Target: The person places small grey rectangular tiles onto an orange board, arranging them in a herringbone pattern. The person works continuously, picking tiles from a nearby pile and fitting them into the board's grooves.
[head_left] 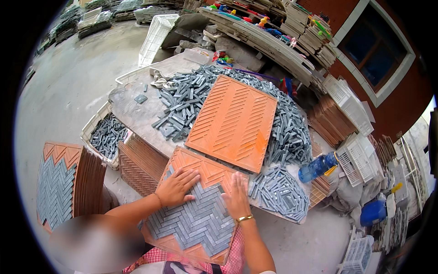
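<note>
An orange moulded tray (180, 160) lies before me, partly filled with grey stone strips (194, 219) set in a herringbone pattern. My left hand (178, 186) rests flat on the tray's upper left, its fingers stretched over the edge of the strips. Flat against the right side, my right hand (236, 196) has its fingers extended upward and wears a gold bangle on the wrist. Neither hand holds anything. Just beyond, an unfilled orange tray (232, 123) with slanted ridges lies on the heap of loose grey strips (182, 100).
At left stands a stack of orange trays (89, 182), its top one filled with strips. A white crate (114, 160) of strips sits beside the table (132, 112). To the right are a blue water bottle (318, 166), white plastic baskets (358, 157) and a blue jug (373, 213).
</note>
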